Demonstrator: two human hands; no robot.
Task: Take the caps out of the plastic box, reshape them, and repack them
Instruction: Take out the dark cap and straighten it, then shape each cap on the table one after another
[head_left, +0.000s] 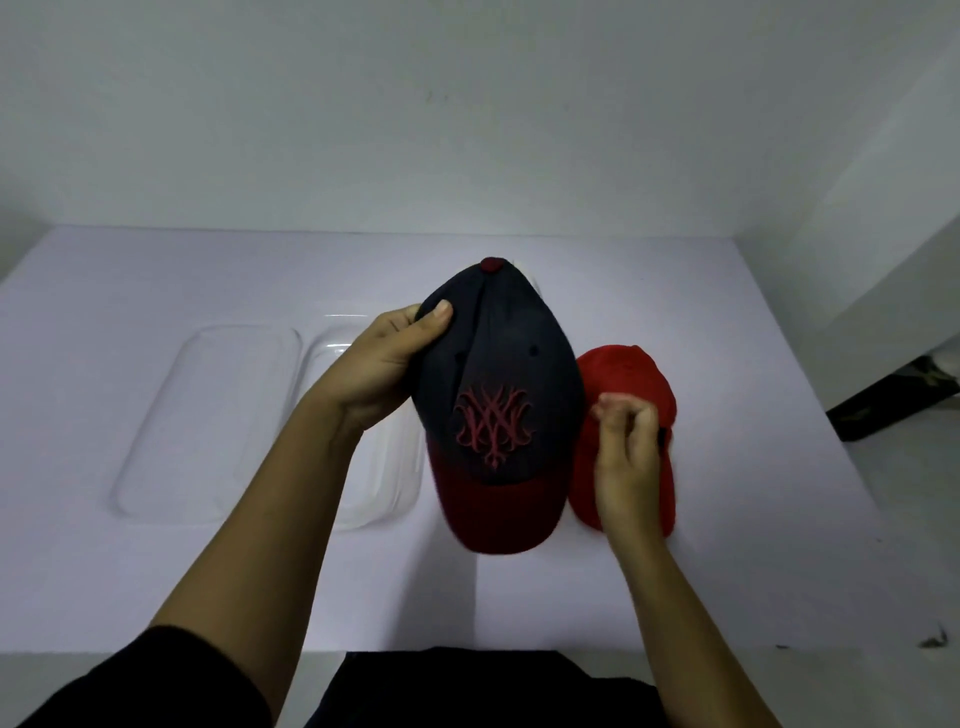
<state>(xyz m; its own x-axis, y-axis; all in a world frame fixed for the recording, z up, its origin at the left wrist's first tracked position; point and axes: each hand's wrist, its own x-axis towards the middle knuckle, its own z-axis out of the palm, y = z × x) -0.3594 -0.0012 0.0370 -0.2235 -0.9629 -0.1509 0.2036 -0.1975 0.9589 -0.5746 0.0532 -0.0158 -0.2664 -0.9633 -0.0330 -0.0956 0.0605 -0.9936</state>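
A: L side?
B: I see the left hand (395, 358) gripping the navy cap (514, 374) by the crown's left side, thumb on top, brim nearest cam.
A: R side?
B: The right hand (626, 447) is blurred, fingers curled, in front of the red cap (639, 374) lying on the table (675, 571). Can't tell if it's pinching anything. The plastic box (384, 493) sits left of both caps.

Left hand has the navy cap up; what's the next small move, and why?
Probably bring the right hand onto the navy cap with the dark red brim to round out its crown: the crown looks creased and only the left hand grips it.
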